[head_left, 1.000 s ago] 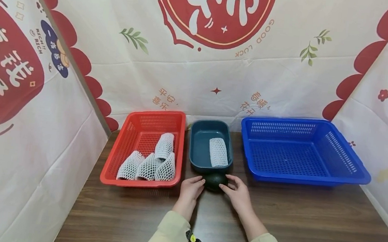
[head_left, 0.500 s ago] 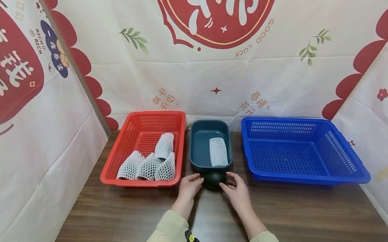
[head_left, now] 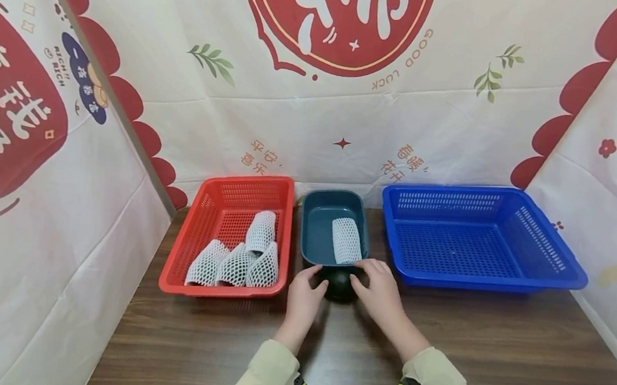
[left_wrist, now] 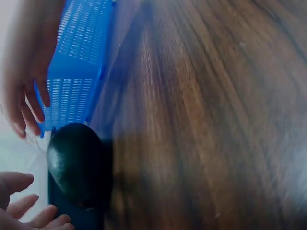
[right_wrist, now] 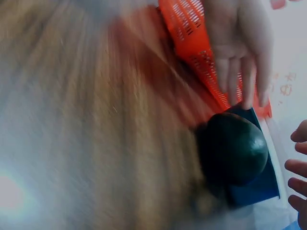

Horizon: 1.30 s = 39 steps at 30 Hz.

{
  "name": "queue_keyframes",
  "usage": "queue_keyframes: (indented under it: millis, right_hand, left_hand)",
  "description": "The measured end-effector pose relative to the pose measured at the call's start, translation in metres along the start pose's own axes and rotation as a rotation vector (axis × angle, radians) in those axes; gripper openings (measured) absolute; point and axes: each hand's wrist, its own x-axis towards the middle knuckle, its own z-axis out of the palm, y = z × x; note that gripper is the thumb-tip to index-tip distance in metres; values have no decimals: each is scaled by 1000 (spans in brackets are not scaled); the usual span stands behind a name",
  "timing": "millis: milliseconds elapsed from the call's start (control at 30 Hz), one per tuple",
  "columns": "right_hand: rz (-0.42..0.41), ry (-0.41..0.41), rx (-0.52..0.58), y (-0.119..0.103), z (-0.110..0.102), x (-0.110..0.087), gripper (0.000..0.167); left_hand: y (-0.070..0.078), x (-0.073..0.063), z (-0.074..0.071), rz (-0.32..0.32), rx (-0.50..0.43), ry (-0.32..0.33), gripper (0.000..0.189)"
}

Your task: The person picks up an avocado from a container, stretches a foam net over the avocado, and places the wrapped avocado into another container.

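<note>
A dark green, smooth avocado (head_left: pixel 339 287) lies on the table against the front of the teal container (head_left: pixel 314 257). My left hand (head_left: pixel 305 297) is at its left side, thumb and fingers spread; in the left wrist view these fingers stand apart from the avocado (left_wrist: pixel 74 163). On the other side is my right hand (head_left: pixel 381 293), its fingers near the container's front rim. The right wrist view has that hand's fingers loosely extended, with a gap to the avocado (right_wrist: pixel 235 148). Inside the teal container lies one white foam net sleeve (head_left: pixel 346 241).
A red basket (head_left: pixel 172 260) on the left holds several white foam net sleeves (head_left: pixel 235 264). To the right stands a blue basket (head_left: pixel 480 279). Behind them hangs a printed cloth wall (head_left: pixel 345 115). Brown wooden table (head_left: pixel 472 354) extends in front.
Both hands have loosened from the sides of the avocado, their fingers spreading and moving forward. The avocado stays at nearly the same place before the teal container.
</note>
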Motion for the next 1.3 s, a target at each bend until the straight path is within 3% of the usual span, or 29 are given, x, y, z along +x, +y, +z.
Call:
queue_keyframes:
  millis: [100, 233, 433, 600, 767, 933, 1167, 1300]
  right_hand:
    - [-40, -50, -130, -3, -2, 15, 23]
    - [-29, -155, -279, -7, -3, 37, 26]
    - [10, -369, -446, -10, -1, 61, 37]
    - [-16, -506, -565, -10, 4, 70, 43]
    - [-17, -586, -599, -9, 10, 72, 48]
    - [-10, -639, -604, -7, 15, 72, 54]
    - [-35, -668, -663, 2, 20, 74, 69]
    - [-23, -651, -630, 3, 22, 75, 69]
  left_hand:
    - [10, -2, -6, 117, 111, -11, 35]
    - [25, -4, -15, 248, 228, -18, 33]
    - [39, -3, -28, 409, 402, -34, 30]
    - [44, -2, -36, 501, 549, -63, 26]
    - [46, -2, -42, 527, 630, -109, 27]
    - [45, -3, -47, 533, 649, -139, 29]
    - [42, -3, -51, 547, 643, -132, 27]
    - [40, -3, -52, 560, 651, -121, 25]
